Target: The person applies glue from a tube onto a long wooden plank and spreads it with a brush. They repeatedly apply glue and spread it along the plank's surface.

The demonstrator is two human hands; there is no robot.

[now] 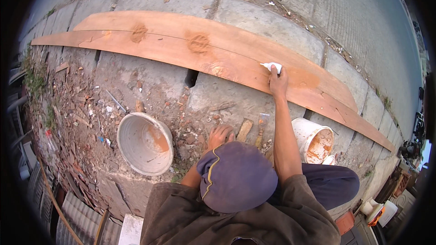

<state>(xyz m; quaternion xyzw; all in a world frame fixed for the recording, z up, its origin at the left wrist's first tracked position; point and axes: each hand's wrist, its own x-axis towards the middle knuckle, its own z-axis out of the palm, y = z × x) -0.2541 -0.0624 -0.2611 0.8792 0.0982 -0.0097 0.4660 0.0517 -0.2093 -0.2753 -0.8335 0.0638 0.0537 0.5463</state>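
My right hand (278, 83) is closed round a small white squeeze bottle (272, 66) with a pointed nozzle. The nozzle points left, over the long reddish wooden boards (254, 47) that lie edge to edge with a thin seam between them. Two patches of brown sawdust (199, 43) cover parts of that seam, and a shiny, wet-looking spot (221, 69) shows left of the bottle. Right of my hand spreads a smooth orange-brown patch (303, 79). My left hand (221, 135) rests on the rubble ground with its fingers apart, holding nothing; the cap partly covers its wrist.
A whitish basin (125, 147) with orange residue stands at left on broken rubble. Right of my forearm a white bucket (299, 131) lies tilted, smeared orange inside. A wood offcut (244, 129) lies beside my left hand. Concrete slabs (268, 20) run under the boards.
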